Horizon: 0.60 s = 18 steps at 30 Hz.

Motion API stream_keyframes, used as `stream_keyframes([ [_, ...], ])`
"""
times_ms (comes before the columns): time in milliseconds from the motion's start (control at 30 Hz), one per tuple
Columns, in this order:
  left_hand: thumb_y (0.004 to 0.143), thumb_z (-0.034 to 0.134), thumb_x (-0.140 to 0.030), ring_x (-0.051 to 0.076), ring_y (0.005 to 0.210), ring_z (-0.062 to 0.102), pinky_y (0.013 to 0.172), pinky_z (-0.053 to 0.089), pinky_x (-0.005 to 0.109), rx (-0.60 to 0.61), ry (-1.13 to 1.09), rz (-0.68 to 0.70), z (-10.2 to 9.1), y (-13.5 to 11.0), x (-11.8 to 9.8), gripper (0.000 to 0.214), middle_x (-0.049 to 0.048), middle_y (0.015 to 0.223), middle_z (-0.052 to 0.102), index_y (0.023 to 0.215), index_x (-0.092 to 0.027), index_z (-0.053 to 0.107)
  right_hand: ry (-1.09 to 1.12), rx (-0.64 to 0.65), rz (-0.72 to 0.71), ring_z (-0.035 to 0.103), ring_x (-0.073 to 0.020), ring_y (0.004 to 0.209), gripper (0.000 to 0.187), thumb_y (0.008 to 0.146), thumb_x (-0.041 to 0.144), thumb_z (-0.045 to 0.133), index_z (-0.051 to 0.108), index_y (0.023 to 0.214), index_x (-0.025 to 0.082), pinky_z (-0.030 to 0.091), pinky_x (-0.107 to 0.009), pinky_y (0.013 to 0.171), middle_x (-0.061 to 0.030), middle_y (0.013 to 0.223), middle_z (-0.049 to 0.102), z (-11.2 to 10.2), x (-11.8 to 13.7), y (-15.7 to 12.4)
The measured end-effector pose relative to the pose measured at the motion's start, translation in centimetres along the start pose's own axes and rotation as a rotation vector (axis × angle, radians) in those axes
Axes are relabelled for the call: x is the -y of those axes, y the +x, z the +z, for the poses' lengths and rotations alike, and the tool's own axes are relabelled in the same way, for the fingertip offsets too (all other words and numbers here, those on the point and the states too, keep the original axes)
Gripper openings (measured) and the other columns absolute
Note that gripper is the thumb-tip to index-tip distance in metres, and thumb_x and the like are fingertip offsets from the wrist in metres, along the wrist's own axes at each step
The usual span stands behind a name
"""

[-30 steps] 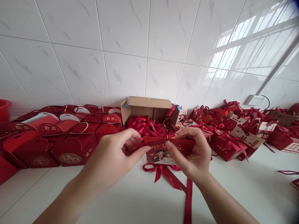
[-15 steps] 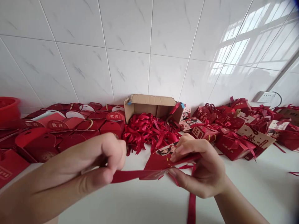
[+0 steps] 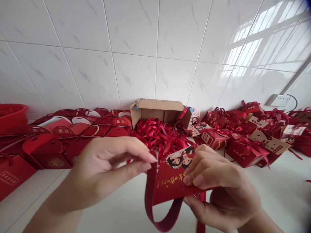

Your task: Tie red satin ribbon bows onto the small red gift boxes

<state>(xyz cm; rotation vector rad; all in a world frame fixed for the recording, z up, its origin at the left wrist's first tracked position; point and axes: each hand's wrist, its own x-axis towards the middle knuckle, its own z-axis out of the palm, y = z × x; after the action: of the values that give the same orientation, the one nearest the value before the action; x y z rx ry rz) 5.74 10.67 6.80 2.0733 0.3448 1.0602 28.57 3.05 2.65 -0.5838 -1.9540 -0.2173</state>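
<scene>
My right hand (image 3: pixel 218 184) grips a red card (image 3: pixel 167 187) with two cartoon figures and gold writing, thumb below and fingers on top. Between thumb and fingertips, my left hand (image 3: pixel 114 168) pinches a dark red ribbon (image 3: pixel 149 197). From there the ribbon hangs in a loop in front of the card and runs up under it near my right thumb. Another length of ribbon drops below my right hand. Whether the ribbon passes through the card is hidden.
An opened cardboard box (image 3: pixel 157 105) spills a heap of red ribbons (image 3: pixel 157 132) by the tiled wall. Red gift boxes (image 3: pixel 48 150) crowd the left; ribbon-tied boxes (image 3: pixel 245 152) fill the right. A red basin (image 3: pixel 12 118) stands far left, a power strip (image 3: pixel 279 100) far right.
My left hand has moved right, close to the card, and the taut ribbon has become a hanging loop. The card has turned so its printed face shows more.
</scene>
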Motion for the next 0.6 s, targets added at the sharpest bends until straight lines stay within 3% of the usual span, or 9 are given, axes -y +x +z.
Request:
stream_keyframes([
  [167, 0.082, 0.066, -0.011, 0.018, 0.088, 0.071, 0.078, 0.058, 0.023, 0.172, -0.064, -0.030, 2.7, 0.2, 0.5, 0.027, 0.0024, 0.100, 0.075, 0.102, -0.028, 0.074, 0.118, -0.048, -0.005, 0.062, -0.0177, 0.056, 0.035, 0.074, 0.004, 0.062, 0.054, 0.103, 0.020, 0.047, -0.034, 0.052, -0.0009, 0.067, 0.066, -0.1, 0.1, 0.6],
  [267, 0.083, 0.069, -0.017, 0.019, 0.104, 0.066, 0.091, 0.054, 0.026, 0.126, -0.005, -0.020, 3.3, 0.0, 0.8, 0.024, 0.0020, 0.120, 0.068, 0.099, -0.034, 0.076, 0.129, -0.035, 0.004, 0.062, -0.0175, 0.057, 0.036, 0.073, 0.004, 0.062, 0.053, 0.104, 0.020, 0.046, -0.033, 0.053, -0.0013, 0.067, 0.066, -0.2, 0.1, 0.7],
  [333, 0.085, 0.068, -0.023, 0.018, 0.103, 0.066, 0.088, 0.055, 0.025, 0.051, -0.028, -0.064, 3.7, -0.2, 0.8, 0.018, 0.0025, 0.115, 0.068, 0.095, -0.034, 0.077, 0.114, -0.024, 0.035, 0.061, -0.0172, 0.057, 0.036, 0.073, 0.005, 0.063, 0.052, 0.103, 0.020, 0.045, -0.033, 0.054, -0.0017, 0.068, 0.067, -0.2, 0.1, 0.7],
  [400, 0.085, 0.068, -0.025, 0.015, 0.089, 0.068, 0.075, 0.056, 0.019, 0.002, -0.111, -0.122, 4.0, -0.3, 0.6, 0.014, 0.0024, 0.097, 0.072, 0.092, -0.032, 0.078, 0.098, -0.017, 0.066, 0.060, -0.0165, 0.056, 0.037, 0.073, 0.004, 0.064, 0.051, 0.103, 0.020, 0.044, -0.033, 0.055, -0.0016, 0.069, 0.066, -0.3, 0.1, 0.7],
  [500, 0.086, 0.067, -0.026, 0.013, 0.075, 0.067, 0.062, 0.054, 0.017, 0.024, -0.208, -0.212, 4.4, -0.3, 0.2, 0.011, 0.0024, 0.083, 0.072, 0.087, -0.027, 0.078, 0.101, -0.015, 0.090, 0.058, -0.0156, 0.056, 0.038, 0.072, 0.004, 0.065, 0.050, 0.103, 0.020, 0.043, -0.033, 0.056, -0.0017, 0.071, 0.066, -0.3, 0.2, 0.7],
  [600, 0.086, 0.067, -0.024, 0.013, 0.073, 0.066, 0.062, 0.053, 0.018, 0.049, -0.206, -0.246, 4.4, -0.2, 0.0, 0.010, 0.0027, 0.082, 0.073, 0.086, -0.024, 0.078, 0.110, -0.024, 0.114, 0.057, -0.0151, 0.058, 0.037, 0.073, 0.004, 0.065, 0.049, 0.103, 0.020, 0.043, -0.033, 0.058, -0.0013, 0.073, 0.065, -0.3, 0.2, 0.7],
])
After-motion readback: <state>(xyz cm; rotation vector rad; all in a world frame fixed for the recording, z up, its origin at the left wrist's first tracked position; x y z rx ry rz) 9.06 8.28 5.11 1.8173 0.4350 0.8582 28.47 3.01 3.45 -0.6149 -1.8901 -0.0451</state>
